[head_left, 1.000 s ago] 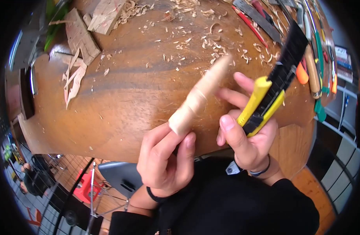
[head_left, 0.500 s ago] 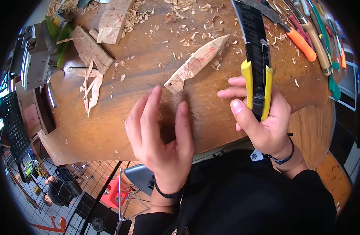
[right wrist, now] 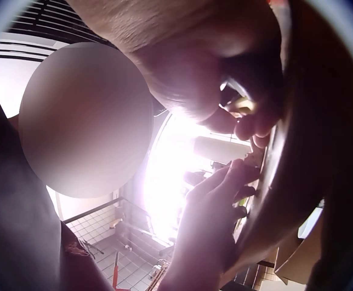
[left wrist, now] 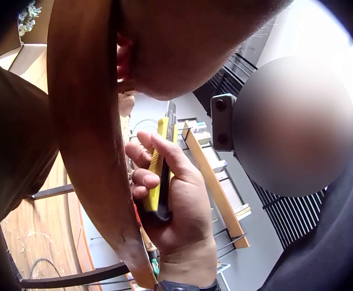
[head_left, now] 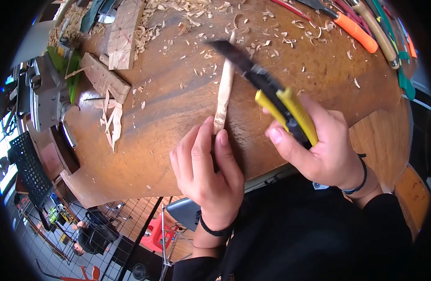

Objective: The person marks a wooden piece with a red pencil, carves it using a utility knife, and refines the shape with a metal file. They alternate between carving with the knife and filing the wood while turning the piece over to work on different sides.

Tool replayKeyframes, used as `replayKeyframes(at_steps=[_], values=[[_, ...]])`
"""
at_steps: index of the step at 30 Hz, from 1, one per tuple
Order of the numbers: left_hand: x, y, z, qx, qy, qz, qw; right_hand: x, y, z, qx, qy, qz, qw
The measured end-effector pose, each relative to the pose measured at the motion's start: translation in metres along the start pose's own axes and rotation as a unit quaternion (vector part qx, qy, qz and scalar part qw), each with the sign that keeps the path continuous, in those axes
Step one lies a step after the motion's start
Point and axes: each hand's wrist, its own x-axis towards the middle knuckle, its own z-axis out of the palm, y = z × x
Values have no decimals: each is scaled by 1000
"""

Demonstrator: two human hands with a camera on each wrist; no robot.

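A carved wooden knife shape (head_left: 224,91) stands on its narrow edge over the table, its tip pointing away from me. My left hand (head_left: 203,166) pinches its near end between thumb and fingers. In my right hand (head_left: 323,147) is a yellow and black utility knife (head_left: 295,114), the fingers wrapped round its handle. Its dark blade extends up and left, overlapping the wood's far half in the head view. The left wrist view shows the utility knife (left wrist: 158,167) upright in the right hand (left wrist: 188,200). In the right wrist view the left hand (right wrist: 210,209) reaches toward the tabletop.
Wood shavings (head_left: 192,18) litter the brown table (head_left: 149,173). Marked wooden offcuts (head_left: 124,40) and thin split pieces (head_left: 113,122) lie to the left, beside a metal vise (head_left: 49,103). Files and an orange-handled tool (head_left: 356,33) lie at the back right.
The wooden knife shape was held up, then lay flat with my left hand open beside it; now the left hand pinches its near end. The utility knife has swung from upright toward the left.
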Motion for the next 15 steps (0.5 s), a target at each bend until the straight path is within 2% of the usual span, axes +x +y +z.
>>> replayKeyframes(at_steps=[2, 4, 6, 9, 13, 15], values=[[-1, 1, 0, -1, 2, -16, 1000, 0, -16, -14, -82, -115, 35, 989], [1, 2, 0, 0, 3, -13, 1000, -2, -19, -16, -67, -113, 56, 990], [2, 3, 1, -1, 4, -11, 1000, -2, -23, -23, -120, -152, 42, 980], [1, 3, 1, 6, -2, -20, 1000, -5, -18, -27, -151, -152, 8, 977], [-2, 2, 1, -4, 1, -27, 1000, -6, -22, -29, -158, -168, 15, 973], [-2, 1, 1, -1, 2, -22, 1000, -5, -27, -29, -183, -206, 26, 961]])
